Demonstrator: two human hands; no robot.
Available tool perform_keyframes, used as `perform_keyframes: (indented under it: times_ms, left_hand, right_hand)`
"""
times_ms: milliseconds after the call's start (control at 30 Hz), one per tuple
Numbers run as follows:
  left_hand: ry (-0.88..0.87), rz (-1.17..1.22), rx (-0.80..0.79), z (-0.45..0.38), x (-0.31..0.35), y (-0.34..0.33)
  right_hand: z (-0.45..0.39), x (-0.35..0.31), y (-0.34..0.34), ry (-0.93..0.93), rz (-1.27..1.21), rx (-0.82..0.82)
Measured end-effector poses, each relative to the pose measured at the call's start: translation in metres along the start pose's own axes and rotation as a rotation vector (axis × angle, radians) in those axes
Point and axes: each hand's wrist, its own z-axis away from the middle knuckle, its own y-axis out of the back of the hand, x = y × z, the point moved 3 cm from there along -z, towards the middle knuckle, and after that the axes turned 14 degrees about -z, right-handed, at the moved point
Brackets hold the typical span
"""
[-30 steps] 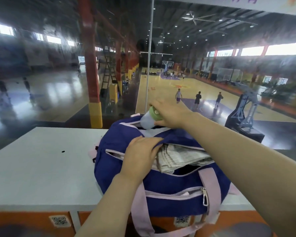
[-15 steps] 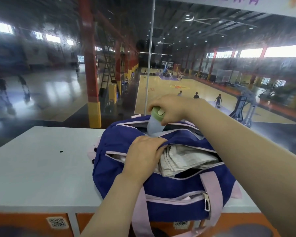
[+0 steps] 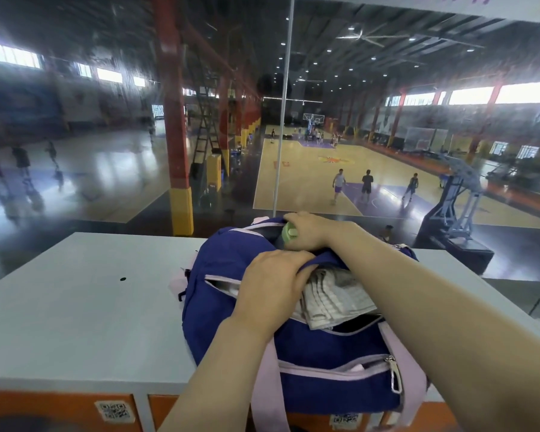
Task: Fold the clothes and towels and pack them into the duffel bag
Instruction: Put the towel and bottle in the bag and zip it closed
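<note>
dim hall | window glare, floor sheen | glass reflections | edges warped, soft

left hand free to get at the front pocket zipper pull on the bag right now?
Probably not at once. The left hand is pressed onto the folded cloth at the bag opening. The zipper pull lies uncovered on the near face, so once that hand lets go the path looks clear.

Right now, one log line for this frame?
right hand: pushing bottle into bag | left hand: holding bag opening | folded cloth: inside

Bottle (image 3: 289, 233) now deeper in bag (image 3: 325, 353)
</note>
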Motion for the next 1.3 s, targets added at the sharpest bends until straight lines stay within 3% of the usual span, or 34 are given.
perform_keyframes:
  times_ms: [133, 267, 367, 433, 500, 567, 633, 733, 867, 1067, 1200, 1300]
  left_hand:
    - [0.004, 0.023, 0.003, 0.000, 0.002, 0.003]
    - [0.010, 0.021, -0.086, 0.001, -0.003, 0.000]
    - [0.048, 0.158, -0.214, 0.003, -0.010, -0.005]
    - [0.063, 0.227, -0.257, 0.002, -0.012, -0.006]
    - [0.071, 0.234, -0.268, 0.001, -0.011, -0.005]
    - [0.068, 0.229, -0.279, 0.000, -0.007, -0.004]
    - [0.061, 0.215, -0.281, 0.001, -0.002, -0.004]
    - [0.064, 0.194, -0.244, 0.001, 0.001, -0.007]
    - [0.098, 0.223, -0.223, 0.000, 0.001, -0.008]
    - [0.157, 0.240, -0.185, -0.002, 0.002, -0.007]
    - [0.200, 0.260, -0.201, -0.003, 0.000, -0.008]
    - [0.185, 0.207, -0.186, -0.005, 0.001, -0.009]
  right_hand:
    - [0.005, 0.003, 0.008, -0.028, -0.019, -0.035]
    - [0.004, 0.000, -0.008, -0.038, -0.113, 0.081]
    - [0.011, 0.007, -0.003, 0.002, -0.295, 0.114]
    - [0.016, 0.021, 0.013, 0.009, -0.301, 0.248]
    - [0.020, 0.041, 0.023, -0.093, -0.106, 0.356]
    - [0.026, 0.059, 0.023, -0.254, 0.085, 0.294]
    - [0.029, 0.068, 0.019, -0.344, 0.117, 0.237]
    - [0.022, 0.062, 0.017, -0.188, 0.356, 0.347]
    - [0.018, 0.052, 0.017, -0.076, 0.571, 0.324]
    - [0.004, 0.037, 0.027, -0.017, 0.412, 0.400]
    - [-0.014, 0.046, 0.045, -0.113, -0.091, 0.539]
    - [-0.013, 0.055, 0.049, -0.149, -0.286, 0.463]
